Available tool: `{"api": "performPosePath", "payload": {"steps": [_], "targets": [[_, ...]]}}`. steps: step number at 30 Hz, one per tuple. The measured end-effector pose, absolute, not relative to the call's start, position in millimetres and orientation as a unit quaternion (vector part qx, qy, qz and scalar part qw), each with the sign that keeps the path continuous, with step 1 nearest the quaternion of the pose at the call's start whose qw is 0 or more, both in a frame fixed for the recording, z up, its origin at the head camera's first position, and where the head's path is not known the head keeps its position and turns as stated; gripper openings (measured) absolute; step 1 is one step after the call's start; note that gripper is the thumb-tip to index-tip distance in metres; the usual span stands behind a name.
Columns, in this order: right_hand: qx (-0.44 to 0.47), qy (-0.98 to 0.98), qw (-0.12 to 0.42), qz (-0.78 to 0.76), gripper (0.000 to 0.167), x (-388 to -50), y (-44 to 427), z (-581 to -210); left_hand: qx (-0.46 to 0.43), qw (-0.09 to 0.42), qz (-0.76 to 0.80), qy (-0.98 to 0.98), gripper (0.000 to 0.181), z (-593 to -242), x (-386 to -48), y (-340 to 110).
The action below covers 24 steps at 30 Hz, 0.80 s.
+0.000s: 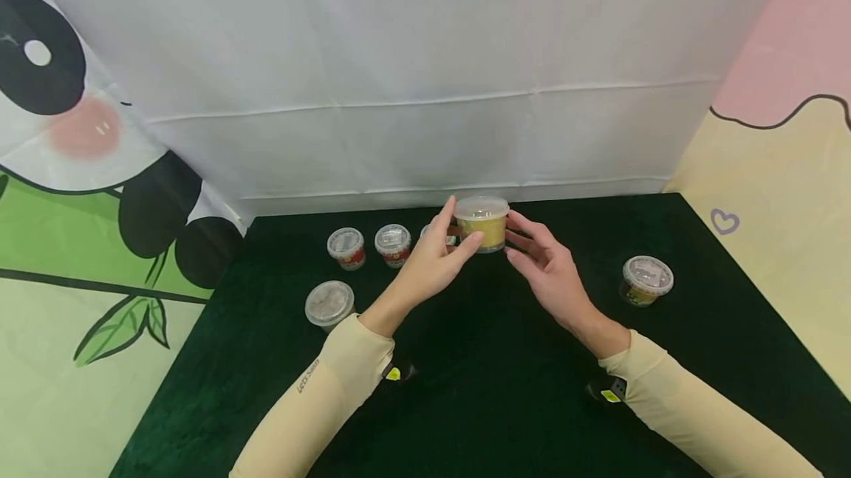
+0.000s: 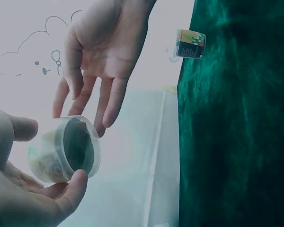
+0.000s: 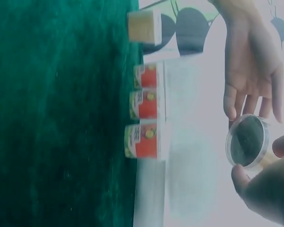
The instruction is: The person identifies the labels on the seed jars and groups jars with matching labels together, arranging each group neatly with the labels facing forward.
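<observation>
A clear plastic tub [image 1: 483, 227] with yellow contents and a clear lid is raised off the table near its back edge. My left hand [image 1: 428, 264] holds it from the left, thumb across its front. The left wrist view shows those fingers under the lower edge of the tub [image 2: 57, 156]. At the tub's right side is my right hand [image 1: 555, 282], its fairly straight fingertips at the wall. In the right wrist view the tub's round base [image 3: 247, 141] looks dark and see-through. Whether the right hand bears any weight is unclear.
Lidded red-labelled tubs [image 1: 346, 248] stand in a row at back left, one partly hidden behind my left hand. A larger lidded tub [image 1: 329, 304] sits nearer, beside my left forearm. Another lidded tub [image 1: 646, 280] stands at right on the green cloth [image 1: 492, 389]. White fabric [image 1: 425, 94] hangs behind.
</observation>
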State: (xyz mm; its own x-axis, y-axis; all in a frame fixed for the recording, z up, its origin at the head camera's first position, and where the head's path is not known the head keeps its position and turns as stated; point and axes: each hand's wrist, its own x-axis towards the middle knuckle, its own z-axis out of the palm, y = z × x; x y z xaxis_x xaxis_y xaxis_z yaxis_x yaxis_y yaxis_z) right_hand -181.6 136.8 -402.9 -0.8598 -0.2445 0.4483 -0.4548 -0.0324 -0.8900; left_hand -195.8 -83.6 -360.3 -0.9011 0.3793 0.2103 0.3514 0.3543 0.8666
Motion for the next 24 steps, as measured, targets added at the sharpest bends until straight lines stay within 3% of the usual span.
{"api": "performPosePath", "payload": {"steps": [10,18,24], "targets": [[0.209,-0.69,0.006,0.693,0.054,-178,126,-402,0.209,0.049,0.571,0.792,0.072,-370,-188,-109],[0.165,-0.649,-0.099,0.736,0.062,-184,122,-401,0.217,0.081,0.583,0.779,0.065,-378,-190,-116],[0.173,-0.625,-0.128,0.751,0.063,-184,123,-402,0.223,0.092,0.582,0.776,0.063,-384,-191,-117]]}}
